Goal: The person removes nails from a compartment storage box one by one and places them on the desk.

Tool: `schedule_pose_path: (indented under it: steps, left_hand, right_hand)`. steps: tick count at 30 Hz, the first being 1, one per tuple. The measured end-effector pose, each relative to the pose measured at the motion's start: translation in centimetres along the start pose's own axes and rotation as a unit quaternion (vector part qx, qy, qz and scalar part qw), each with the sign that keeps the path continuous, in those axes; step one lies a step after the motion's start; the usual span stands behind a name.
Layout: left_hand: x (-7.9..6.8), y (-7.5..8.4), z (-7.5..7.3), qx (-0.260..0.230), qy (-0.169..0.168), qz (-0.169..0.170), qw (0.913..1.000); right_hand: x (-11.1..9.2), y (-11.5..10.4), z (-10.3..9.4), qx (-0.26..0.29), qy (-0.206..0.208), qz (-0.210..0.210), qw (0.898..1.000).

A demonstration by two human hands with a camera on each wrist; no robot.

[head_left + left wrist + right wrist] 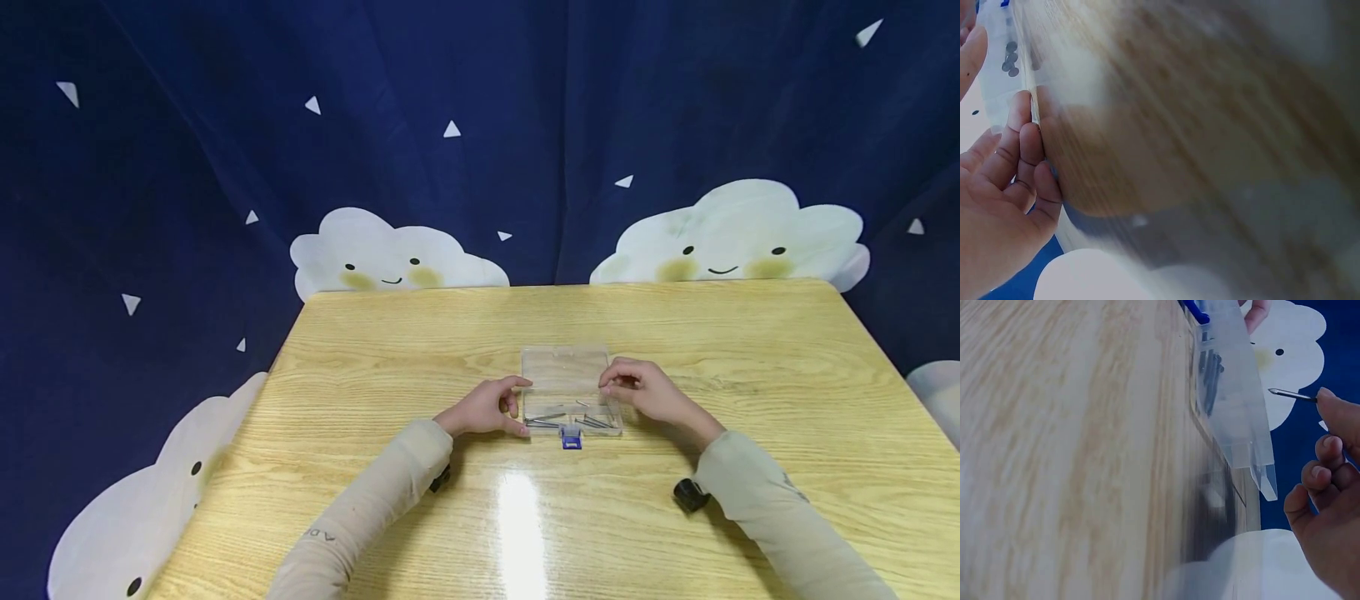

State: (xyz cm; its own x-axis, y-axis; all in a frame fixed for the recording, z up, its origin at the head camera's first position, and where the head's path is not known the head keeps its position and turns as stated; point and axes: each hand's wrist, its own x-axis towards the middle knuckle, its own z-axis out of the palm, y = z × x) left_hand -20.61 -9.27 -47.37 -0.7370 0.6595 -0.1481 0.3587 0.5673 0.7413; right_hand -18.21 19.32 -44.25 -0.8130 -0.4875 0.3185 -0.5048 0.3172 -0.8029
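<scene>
An open clear plastic box (555,414) with a blue latch (572,438) lies on the table, its lid (566,368) tipped back. Several metal nails (597,422) lie inside at both the left and right ends. My left hand (491,407) holds the box's left side, with the thumb by the front corner and the index finger near the hinge. Over the right side, my right hand (647,390) pinches a single nail (1291,395) between thumb and finger. Its pointed end sticks out, apart from the box in the right wrist view.
The wooden table (360,350) stretches out on all sides of the box. Behind it hangs a dark blue curtain (525,150) with clouds and white triangles. A dark device (690,495) sits at my right wrist.
</scene>
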Motion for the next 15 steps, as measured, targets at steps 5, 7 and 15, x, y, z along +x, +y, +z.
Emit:
schedule_pose_path:
  steps: [5,7,15]
  left_hand:
    - [0.0,0.0,0.0,-0.002,0.0,0.0,1.0]
    - [0.0,0.0,0.0,-0.003,0.0,-0.001,1.0]
    - [-0.1,0.0,0.0,-0.007,0.001,-0.001,1.0]
  right_hand:
    - [-0.2,-0.2,-0.5,0.005,0.02,0.028,0.999]
    - [-0.3,-0.2,-0.7,0.002,0.024,0.04,0.999]
    - [-0.6,-0.2,-1.5,0.002,0.036,0.084,0.996]
